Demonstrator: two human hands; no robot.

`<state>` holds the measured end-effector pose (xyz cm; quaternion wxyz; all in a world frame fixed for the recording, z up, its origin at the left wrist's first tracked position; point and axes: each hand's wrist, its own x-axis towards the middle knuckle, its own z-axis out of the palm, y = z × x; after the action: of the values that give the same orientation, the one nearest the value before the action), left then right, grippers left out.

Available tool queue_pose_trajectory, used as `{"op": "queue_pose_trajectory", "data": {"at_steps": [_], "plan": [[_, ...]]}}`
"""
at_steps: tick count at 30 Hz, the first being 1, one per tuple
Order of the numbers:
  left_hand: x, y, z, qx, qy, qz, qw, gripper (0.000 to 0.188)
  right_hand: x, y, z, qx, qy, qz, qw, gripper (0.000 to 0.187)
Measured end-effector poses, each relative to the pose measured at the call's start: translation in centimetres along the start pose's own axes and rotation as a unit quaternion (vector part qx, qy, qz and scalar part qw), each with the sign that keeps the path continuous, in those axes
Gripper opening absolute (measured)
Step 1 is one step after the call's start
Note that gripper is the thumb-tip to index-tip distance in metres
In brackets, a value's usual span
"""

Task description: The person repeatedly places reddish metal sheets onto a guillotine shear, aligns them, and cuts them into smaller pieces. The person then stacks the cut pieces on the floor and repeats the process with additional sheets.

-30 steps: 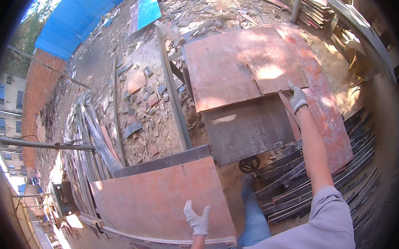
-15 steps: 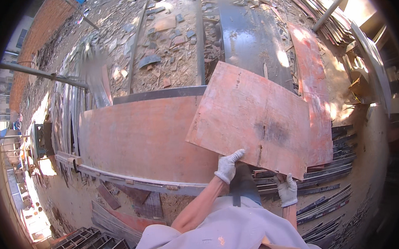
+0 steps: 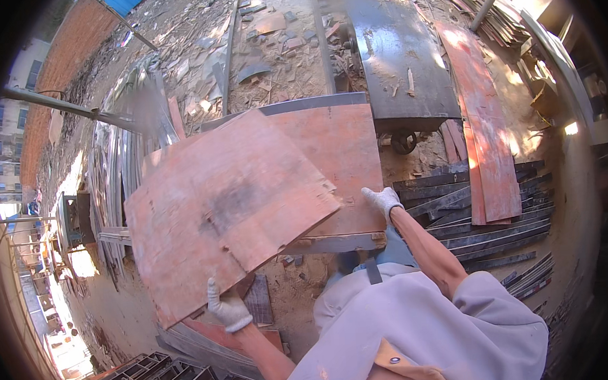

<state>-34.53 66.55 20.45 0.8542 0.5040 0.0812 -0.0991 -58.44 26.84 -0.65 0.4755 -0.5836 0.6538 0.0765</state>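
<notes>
Wooden top board point(image 3: 229, 201), head view: crooked, partly over lower board point(image 3: 350, 153) | left hand point(image 3: 229, 309): holding top board's near edge | right hand point(image 3: 383, 203): empty, fingers loose by lower board's edge | trouble: top board might tip and fall, because only one hand holds it

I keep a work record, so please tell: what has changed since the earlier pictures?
The stained board has moved left, over the lower board. The left hand still grips its near edge; the right hand let go and is now at the lower board's right end. The dark table and long reddish boards at right stayed in place.
</notes>
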Motion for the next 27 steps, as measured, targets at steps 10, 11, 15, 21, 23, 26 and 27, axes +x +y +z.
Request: {"op": "queue_pose_trajectory", "data": {"at_steps": [10, 11, 15, 21, 23, 26, 27], "plan": [[4.7, 8.2, -8.6, -0.012, 0.102, 0.135, 0.986, 0.05, -9.2, -5.3, -13.4, 0.411, -0.15, -0.105, 0.893, 0.034], [5.5, 8.1, -7.8, -0.019, 0.115, 0.139, 0.983, 0.05, -10.1, -4.4, -15.9, 0.405, -0.135, -0.098, 0.899, 0.031], [9.4, 4.7, -4.3, -0.124, 0.05, 0.083, 0.988, 0.046, -14.8, 7.3, -27.1, 0.345, 0.015, -0.115, 0.932, 0.031], [18.1, -4.5, 2.6, -0.198, -0.022, -0.043, 0.979, 0.035, -30.3, 35.8, -40.8, 0.272, 0.172, -0.049, 0.946, 0.057], [20.0, -7.5, 4.7, -0.197, -0.039, -0.081, 0.976, 0.036, -38.9, 41.9, -41.9, 0.272, 0.231, 0.012, 0.934, 0.058], [23.0, -11.5, 6.2, -0.199, -0.07, -0.164, 0.964, 0.039, -51.3, 50.1, -40.2, 0.293, 0.31, 0.077, 0.901, 0.059], [24.3, -12.7, 5.5, -0.18, -0.054, -0.171, 0.967, 0.041, -54.1, 51.9, -39.0, 0.304, 0.326, 0.092, 0.89, 0.059]]}}
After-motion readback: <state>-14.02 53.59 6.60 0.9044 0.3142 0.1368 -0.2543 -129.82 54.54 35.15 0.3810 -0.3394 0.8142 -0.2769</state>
